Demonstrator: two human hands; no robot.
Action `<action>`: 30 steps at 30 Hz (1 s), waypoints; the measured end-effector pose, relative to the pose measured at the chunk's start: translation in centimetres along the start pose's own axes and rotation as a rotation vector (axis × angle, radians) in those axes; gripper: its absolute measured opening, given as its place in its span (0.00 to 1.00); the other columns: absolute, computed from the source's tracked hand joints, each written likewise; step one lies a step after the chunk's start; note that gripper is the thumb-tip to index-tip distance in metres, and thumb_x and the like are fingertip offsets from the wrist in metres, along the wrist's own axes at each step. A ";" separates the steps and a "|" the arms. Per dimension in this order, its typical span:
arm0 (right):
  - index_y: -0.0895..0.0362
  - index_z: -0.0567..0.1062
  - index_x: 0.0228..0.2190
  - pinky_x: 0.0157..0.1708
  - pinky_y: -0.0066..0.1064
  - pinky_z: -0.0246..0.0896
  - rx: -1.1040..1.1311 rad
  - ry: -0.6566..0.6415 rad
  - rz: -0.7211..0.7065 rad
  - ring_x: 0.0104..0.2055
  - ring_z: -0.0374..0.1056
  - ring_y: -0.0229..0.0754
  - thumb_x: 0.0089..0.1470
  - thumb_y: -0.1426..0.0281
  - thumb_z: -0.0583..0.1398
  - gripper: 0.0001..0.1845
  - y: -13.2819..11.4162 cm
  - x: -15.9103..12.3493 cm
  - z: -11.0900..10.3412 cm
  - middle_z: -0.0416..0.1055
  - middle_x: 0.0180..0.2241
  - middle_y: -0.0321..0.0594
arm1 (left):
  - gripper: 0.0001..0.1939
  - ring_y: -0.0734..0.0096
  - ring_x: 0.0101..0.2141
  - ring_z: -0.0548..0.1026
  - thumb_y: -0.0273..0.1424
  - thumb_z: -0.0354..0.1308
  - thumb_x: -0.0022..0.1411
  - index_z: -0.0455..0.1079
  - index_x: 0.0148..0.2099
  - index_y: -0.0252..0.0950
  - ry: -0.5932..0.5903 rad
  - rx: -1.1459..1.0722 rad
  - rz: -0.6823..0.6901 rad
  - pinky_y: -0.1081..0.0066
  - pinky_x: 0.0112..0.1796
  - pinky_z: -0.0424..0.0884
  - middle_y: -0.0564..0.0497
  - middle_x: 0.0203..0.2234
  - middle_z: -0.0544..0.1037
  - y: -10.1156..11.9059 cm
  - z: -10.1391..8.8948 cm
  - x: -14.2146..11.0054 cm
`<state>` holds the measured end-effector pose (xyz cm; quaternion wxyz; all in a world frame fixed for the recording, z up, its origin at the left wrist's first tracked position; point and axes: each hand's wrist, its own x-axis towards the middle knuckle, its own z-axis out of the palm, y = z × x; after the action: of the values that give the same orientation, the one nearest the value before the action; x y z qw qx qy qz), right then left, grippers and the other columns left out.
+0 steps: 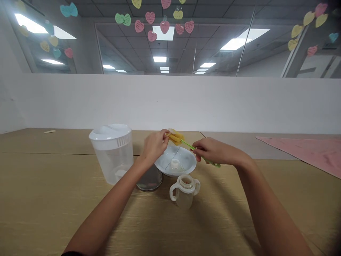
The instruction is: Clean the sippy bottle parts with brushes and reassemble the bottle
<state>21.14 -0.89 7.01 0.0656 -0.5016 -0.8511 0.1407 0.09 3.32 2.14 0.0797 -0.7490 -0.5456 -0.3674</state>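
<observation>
A bottle brush with a yellow sponge head and a green handle is held across the space above a white shallow bowl. My right hand grips the green handle, and my left hand pinches the brush at the sponge end. A small clear piece lies in the bowl. In front of the bowl stands a two-handled clear baby cup without a lid. To the left, a clear plastic pitcher with a white lid stands beside a round metal container, which my left forearm partly hides.
The tan table runs across the view. A pink sheet lies at its right side, and a small wooden stick lies at the far left. Behind the table rises a white low wall with glass above, bearing paper hearts.
</observation>
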 end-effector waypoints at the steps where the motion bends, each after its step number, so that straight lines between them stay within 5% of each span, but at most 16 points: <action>1: 0.59 0.68 0.23 0.19 0.25 0.50 0.027 0.020 -0.001 0.20 0.61 0.33 0.54 0.68 0.49 0.14 -0.1 -0.1 -0.1 0.71 0.26 0.40 | 0.12 0.67 0.33 0.75 0.34 0.50 0.60 0.69 0.45 0.41 -0.012 0.028 -0.005 0.73 0.32 0.66 0.53 0.33 0.79 -0.1 -0.2 0.0; 7: 0.58 0.66 0.22 0.21 0.26 0.51 0.037 0.225 -0.039 0.20 0.59 0.33 0.55 0.66 0.47 0.16 -0.6 -0.5 -0.3 0.70 0.26 0.39 | 0.13 0.68 0.33 0.76 0.36 0.49 0.60 0.72 0.42 0.41 0.088 -0.072 -0.037 0.72 0.33 0.67 0.53 0.32 0.79 -0.7 -1.5 0.4; 12: 0.58 0.66 0.23 0.21 0.26 0.52 0.109 0.003 -0.155 0.20 0.59 0.32 0.55 0.65 0.48 0.15 -1.1 -0.6 -0.1 0.69 0.24 0.37 | 0.12 0.68 0.43 0.72 0.34 0.51 0.59 0.73 0.41 0.37 0.254 -0.249 0.039 0.69 0.45 0.66 0.50 0.44 0.75 -1.1 -1.5 0.7; 17: 0.58 0.66 0.22 0.20 0.26 0.51 0.088 -0.013 -0.151 0.18 0.59 0.32 0.55 0.64 0.48 0.16 -1.1 -0.7 -0.1 0.68 0.23 0.36 | 0.14 0.69 0.44 0.70 0.33 0.48 0.60 0.72 0.42 0.34 0.196 -0.320 0.060 0.68 0.46 0.65 0.48 0.43 0.74 -1.0 -1.5 0.9; 20: 0.58 0.66 0.24 0.20 0.25 0.52 0.123 0.074 -0.152 0.20 0.61 0.31 0.56 0.65 0.47 0.15 -1.2 -0.9 -0.3 0.70 0.26 0.37 | 0.14 0.69 0.40 0.71 0.32 0.47 0.61 0.72 0.42 0.35 0.138 -0.205 0.093 0.68 0.43 0.66 0.48 0.37 0.74 -0.8 -2.3 0.7; 26: 0.59 0.66 0.25 0.21 0.25 0.54 0.123 -0.108 -0.174 0.19 0.62 0.31 0.56 0.65 0.47 0.14 -1.1 -1.3 -0.3 0.70 0.25 0.37 | 0.14 0.69 0.32 0.71 0.29 0.48 0.59 0.73 0.43 0.37 0.118 0.089 0.049 0.71 0.36 0.66 0.49 0.31 0.72 -0.5 -3.8 0.1; 30: 0.59 0.66 0.25 0.21 0.25 0.53 0.096 -0.060 -0.166 0.19 0.61 0.31 0.56 0.65 0.47 0.15 -0.6 -1.4 -0.3 0.71 0.26 0.38 | 0.15 0.67 0.33 0.73 0.26 0.47 0.58 0.74 0.41 0.38 0.035 0.297 -0.036 0.70 0.36 0.67 0.47 0.35 0.72 -0.6 -4.3 -0.1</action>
<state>21.39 -2.37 7.52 0.0753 -0.4210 -0.8836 0.1903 -2.49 1.19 4.99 0.1924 -0.7124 -0.6059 -0.2972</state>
